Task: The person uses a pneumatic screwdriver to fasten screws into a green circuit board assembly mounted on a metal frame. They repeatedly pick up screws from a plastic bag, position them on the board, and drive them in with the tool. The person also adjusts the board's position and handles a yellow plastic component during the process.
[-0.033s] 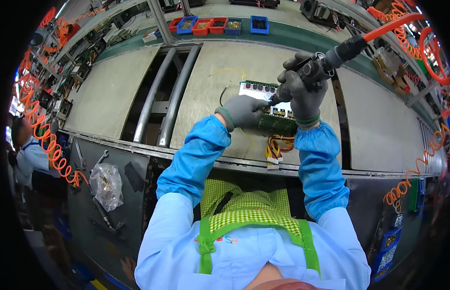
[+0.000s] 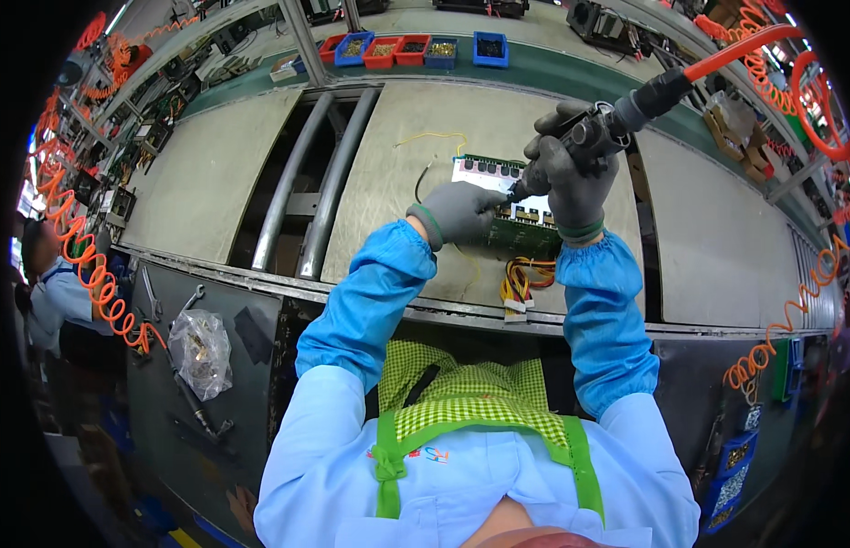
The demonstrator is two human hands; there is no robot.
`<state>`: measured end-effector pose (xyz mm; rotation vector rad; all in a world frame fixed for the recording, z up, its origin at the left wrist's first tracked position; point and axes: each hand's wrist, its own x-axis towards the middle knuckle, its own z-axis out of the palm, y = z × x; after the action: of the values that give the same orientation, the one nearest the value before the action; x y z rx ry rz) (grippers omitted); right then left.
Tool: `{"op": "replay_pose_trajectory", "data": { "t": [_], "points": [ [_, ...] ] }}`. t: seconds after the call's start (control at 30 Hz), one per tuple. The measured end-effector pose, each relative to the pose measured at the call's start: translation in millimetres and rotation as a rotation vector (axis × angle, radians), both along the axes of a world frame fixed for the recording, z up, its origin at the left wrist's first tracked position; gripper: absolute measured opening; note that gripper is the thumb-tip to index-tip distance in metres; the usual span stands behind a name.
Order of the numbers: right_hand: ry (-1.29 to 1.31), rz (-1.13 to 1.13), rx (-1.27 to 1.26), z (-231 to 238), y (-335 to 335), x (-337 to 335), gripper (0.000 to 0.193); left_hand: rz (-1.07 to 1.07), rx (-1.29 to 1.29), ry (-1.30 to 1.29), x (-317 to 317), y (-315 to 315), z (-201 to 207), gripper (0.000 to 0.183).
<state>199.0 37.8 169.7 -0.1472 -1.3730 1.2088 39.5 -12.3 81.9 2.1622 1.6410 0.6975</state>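
My right hand [image 2: 575,178], in a grey glove, is wrapped round a dark power screwdriver [image 2: 596,133] fed by a thick red hose. Its tip slants down and left to a green circuit board [image 2: 521,242] with a white panel [image 2: 473,173] on it. Gloved in grey too, my left hand [image 2: 457,212] lies at the board's left side. Its fingers are closed together, the tips meeting the screwdriver's end; whatever they pinch is hidden. A bundle of red, yellow and black wires [image 2: 516,281] with white plugs hangs from the board's near edge.
Metal rollers [image 2: 292,192] show in a gap to the left. Blue and red parts bins [image 2: 411,48] line the far side. On the dark lower table [image 2: 251,438] lie a wrench [image 2: 192,297] and a plastic bag of parts [image 2: 201,352]. Coiled orange hoses hang at both sides; a person [image 2: 64,297] is far left.
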Motion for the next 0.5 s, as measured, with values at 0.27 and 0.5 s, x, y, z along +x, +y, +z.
{"op": "replay_pose_trajectory", "data": {
  "t": [0.27, 0.5],
  "points": [
    [-0.119, 0.08, 0.013, 0, 7, -2, 0.038, -0.016, -0.008, 0.0, -3, 6, -2, 0.03],
    [-0.206, -0.092, -0.04, 9, 17, -23, 0.025, 0.026, -0.118, 0.198, 4, 13, 19, 0.024]
  ]
}}
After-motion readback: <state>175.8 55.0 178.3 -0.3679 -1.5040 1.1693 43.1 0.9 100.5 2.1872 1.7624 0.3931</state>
